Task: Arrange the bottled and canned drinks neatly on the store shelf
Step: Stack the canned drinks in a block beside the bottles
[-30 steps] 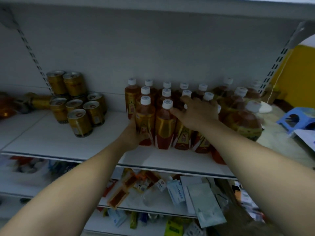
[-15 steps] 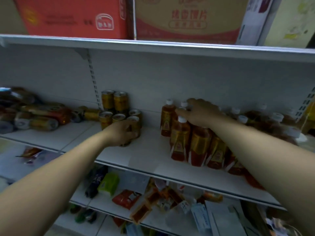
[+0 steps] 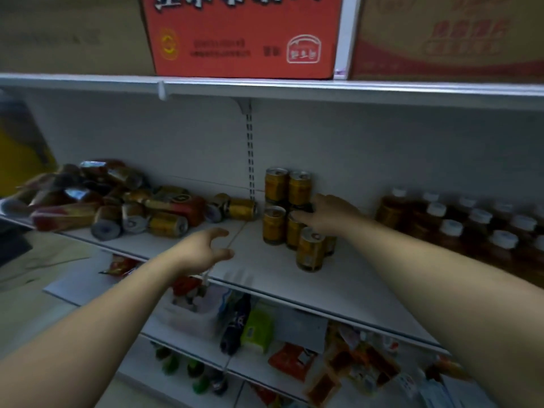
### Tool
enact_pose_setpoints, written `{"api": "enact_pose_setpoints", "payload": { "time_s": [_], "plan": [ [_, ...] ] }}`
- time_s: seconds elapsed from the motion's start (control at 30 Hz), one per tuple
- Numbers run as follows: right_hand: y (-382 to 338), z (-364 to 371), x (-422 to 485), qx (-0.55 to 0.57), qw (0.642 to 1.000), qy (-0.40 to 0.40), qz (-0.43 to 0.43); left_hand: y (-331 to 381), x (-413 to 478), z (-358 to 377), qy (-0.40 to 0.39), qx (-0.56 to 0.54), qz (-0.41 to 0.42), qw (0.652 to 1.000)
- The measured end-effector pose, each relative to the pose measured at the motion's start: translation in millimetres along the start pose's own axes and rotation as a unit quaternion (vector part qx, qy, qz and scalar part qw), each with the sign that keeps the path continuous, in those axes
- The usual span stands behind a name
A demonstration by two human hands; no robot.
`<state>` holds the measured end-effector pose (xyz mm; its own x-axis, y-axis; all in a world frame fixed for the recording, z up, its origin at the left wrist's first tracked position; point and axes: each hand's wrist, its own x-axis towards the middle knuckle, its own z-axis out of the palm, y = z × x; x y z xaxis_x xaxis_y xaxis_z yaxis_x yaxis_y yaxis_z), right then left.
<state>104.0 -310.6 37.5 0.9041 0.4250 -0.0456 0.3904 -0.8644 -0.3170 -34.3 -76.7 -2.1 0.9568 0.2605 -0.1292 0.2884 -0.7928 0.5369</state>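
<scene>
Two groups of drinks already stand in order on the white shelf [image 3: 294,287]: the upright gold cans [image 3: 290,207] near the slotted upright, some stacked two high, and off to the right the rows of white-capped bottles [image 3: 459,222], standing close together in the dimmer part of the shelf. One can [image 3: 310,248] stands a little forward of the cluster, toward the shelf edge.

What is left is plain enough — a heap of fallen cans and bottles [image 3: 117,198] lies on its side at the left end of the same shelf, tumbled over one another, with a single gold can [image 3: 243,209] lying flat just beside the upright group. By my reading the job is roughly half done: the right half looks tidy, the left half has not been stood up yet.

The right hand [image 3: 326,214] rests against the can cluster, fingers spread and touching the tops of the middle cans, not closed around any one of them. The left hand [image 3: 203,248] hovers above bare shelf between the heap and the cluster — fingers curled but apart, holding nothing.

The next sensible move would be for the empty hand to take the nearest fallen can and stand it beside the others.
</scene>
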Motion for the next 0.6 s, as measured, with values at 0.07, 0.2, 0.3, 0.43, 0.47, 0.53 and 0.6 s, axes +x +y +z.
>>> {"api": "enact_pose_setpoints", "payload": {
  "time_s": [0.07,0.2,0.3,0.43,0.47,0.53,0.6],
  "plan": [
    [-16,13,6,0.009,1.000,-0.005,0.004,-22,9,-9,-0.012,0.006,0.000,1.000],
    [-48,36,29,0.023,0.999,-0.029,-0.025,-61,27,-24,-0.017,0.003,-0.017,1.000],
    [-76,50,61,0.014,0.996,-0.048,-0.070,-85,41,-33,-0.004,0.002,-0.047,0.999],
    [-112,73,116,-0.007,0.990,-0.050,-0.133,-110,58,-45,0.031,0.032,-0.090,0.995],
    [-119,79,131,-0.017,0.989,-0.050,-0.136,-115,63,-49,0.040,0.060,-0.097,0.993],
    [-130,91,159,-0.031,0.989,-0.056,-0.132,-122,76,-54,0.056,0.131,-0.099,0.985],
    [-135,103,182,-0.060,0.989,-0.055,-0.120,-126,90,-58,0.068,0.169,-0.084,0.980]
  ]
}}
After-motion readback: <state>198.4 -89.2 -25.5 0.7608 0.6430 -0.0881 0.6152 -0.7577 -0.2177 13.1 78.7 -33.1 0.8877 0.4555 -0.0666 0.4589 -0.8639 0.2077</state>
